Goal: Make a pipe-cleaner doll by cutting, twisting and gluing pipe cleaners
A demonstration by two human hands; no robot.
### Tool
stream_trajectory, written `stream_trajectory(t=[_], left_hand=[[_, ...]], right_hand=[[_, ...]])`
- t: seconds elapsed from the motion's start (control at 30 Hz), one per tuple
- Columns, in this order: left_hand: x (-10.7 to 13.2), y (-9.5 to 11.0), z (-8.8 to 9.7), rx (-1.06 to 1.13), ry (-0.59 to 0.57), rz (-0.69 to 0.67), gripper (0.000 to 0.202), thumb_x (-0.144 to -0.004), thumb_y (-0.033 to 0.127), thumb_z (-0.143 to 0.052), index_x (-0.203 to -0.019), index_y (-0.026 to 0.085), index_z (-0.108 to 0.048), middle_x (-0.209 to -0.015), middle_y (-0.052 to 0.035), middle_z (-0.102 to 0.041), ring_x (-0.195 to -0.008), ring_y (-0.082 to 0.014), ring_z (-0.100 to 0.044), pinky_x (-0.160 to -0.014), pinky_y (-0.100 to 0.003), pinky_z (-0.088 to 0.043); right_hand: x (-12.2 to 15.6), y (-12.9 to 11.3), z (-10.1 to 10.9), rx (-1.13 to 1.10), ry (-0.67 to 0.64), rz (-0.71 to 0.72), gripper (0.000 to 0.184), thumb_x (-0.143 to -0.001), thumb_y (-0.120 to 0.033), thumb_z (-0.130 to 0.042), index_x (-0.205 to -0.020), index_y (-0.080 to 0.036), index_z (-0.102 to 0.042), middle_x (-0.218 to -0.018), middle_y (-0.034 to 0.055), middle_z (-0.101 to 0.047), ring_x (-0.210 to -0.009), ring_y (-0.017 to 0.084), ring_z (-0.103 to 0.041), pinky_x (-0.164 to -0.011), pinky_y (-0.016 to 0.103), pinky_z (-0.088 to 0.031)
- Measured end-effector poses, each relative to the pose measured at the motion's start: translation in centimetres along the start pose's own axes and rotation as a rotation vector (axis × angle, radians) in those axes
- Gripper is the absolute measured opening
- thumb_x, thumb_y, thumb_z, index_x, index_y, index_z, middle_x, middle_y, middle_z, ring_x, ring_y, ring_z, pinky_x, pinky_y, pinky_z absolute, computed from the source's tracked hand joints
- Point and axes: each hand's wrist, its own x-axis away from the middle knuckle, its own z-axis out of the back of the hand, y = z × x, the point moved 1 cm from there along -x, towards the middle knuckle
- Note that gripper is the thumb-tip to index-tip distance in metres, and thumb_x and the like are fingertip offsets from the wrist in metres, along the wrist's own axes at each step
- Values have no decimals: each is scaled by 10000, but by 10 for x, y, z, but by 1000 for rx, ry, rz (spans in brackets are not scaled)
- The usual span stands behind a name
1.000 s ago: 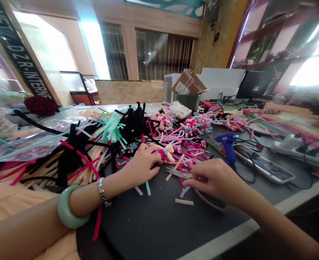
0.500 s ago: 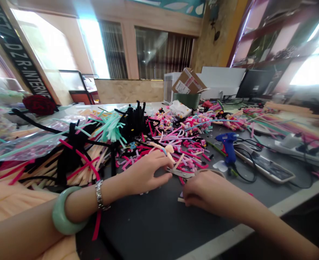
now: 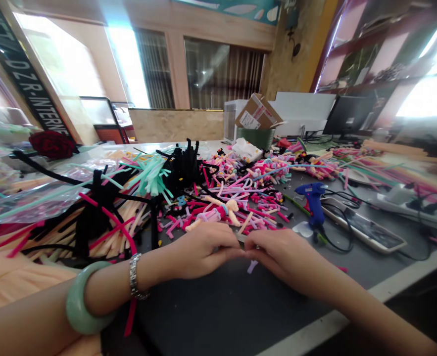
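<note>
My left hand comes in over the table with its thumb and fingers pinched together. My right hand is closed too, and the fingertips of both hands meet. Whatever they pinch is mostly hidden; only a small pale sliver shows between them. Just beyond my left hand lies a small doll of fuzzy pipe cleaners, with a beige head and a pink and lilac body. A short lilac pipe cleaner piece is below my right fingers. Cut pink and lilac pipe cleaner pieces are heaped behind.
To the right are a blue glue gun with its cord, a phone-like flat device and a power strip. Black pipe cleaners and mint ones lie at the left. A cardboard box stands at the back.
My hands have come together, the right one moving left and up to the left fingertips. The scissors seen between them are now hidden or out of view. More of the doll shows.
</note>
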Motion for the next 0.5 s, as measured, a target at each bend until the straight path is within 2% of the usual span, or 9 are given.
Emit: stream_trajectory(t=[0.13, 0.27, 0.3, 0.37, 0.43, 0.5], left_hand=[[2, -6, 3, 80, 182, 119, 265, -901, 237, -464, -725, 128, -630, -628, 8, -549, -592, -96, -481, -586, -198, -358], [2, -10, 2, 78, 192, 148, 320, -905, 285, -449, -736, 122, -666, -612, 5, -572, -583, -97, -493, -585, -195, -361], [2, -10, 1, 63, 187, 142, 331, -908, 293, -446, -742, 121, -675, -615, 0, -583, -587, -99, -501, -590, -196, -363], [1, -10, 0, 36, 185, 141, 335, -908, 299, -450, -751, 120, -687, -622, -7, -600, -590, -102, -514, -594, -196, -366], [0, -10, 0, 10, 187, 139, 331, -905, 302, -463, -741, 125, -688, -621, -10, -610, -586, -101, -522, -590, -194, -365], [0, -10, -1, -18, 187, 124, 325, -902, 312, -478, -725, 131, -684, -612, -8, -611, -567, -97, -513, -570, -194, -355]], right_hand=[[-1, 4, 4, 159, 23, -80, 157, -916, -243, -459, -816, -203, -574, -694, 1, -643, -593, 159, -595, -527, 255, -294], [-3, 3, 2, 185, -16, -77, 272, -907, -363, -486, -710, -204, -586, -655, 7, -656, -582, 178, -613, -511, 261, -299], [-3, 3, 1, 170, -8, -74, 231, -894, -361, -514, -741, -211, -601, -672, 4, -669, -602, 183, -627, -518, 259, -315], [-2, 4, -1, 123, 61, -90, 93, -864, -274, -570, -933, -230, -612, -760, 0, -703, -672, 189, -658, -554, 251, -362], [-1, 5, -3, 67, 163, -115, 289, -839, -212, -598, -1122, -237, -550, -829, 0, -720, -701, 181, -673, -585, 242, -401], [-1, 5, -4, 22, 243, -92, 341, -840, -229, -603, -1173, -234, -529, -862, 5, -729, -695, 168, -678, -601, 235, -423]])
